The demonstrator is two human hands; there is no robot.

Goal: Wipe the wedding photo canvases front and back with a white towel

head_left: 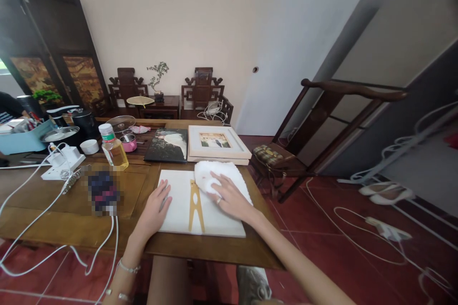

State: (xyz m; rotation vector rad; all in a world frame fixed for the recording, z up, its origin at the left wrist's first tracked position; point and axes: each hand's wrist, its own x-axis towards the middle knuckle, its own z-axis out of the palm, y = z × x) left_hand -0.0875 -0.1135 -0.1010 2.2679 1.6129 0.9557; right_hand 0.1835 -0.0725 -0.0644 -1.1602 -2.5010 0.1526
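Note:
A flat white panel (pixel 223 225), perhaps the back of a picture frame, lies on the wooden table close to my body. On it is a yellow A-shaped piece (pixel 195 207) with cut-outs, like a stand leg. My left hand (pixel 154 210) rests along the panel's left edge, its fingers stretched out and holding nothing. With my right hand (pixel 232 199) I grip a bunched white cloth (pixel 236 175) over the panel's upper right part. Some of the cloth spreads out behind my fingers and hides that corner.
Behind the panel lie a pale picture frame (pixel 195 145) and a dark picture board (pixel 157 145). Leftward stand an oil-like bottle (pixel 116 150), a pink cup (pixel 129 143), a power strip (pixel 64 167) and a blurred phone-like object (pixel 103 190) with cables. A wooden chair (pixel 304 133) stands right.

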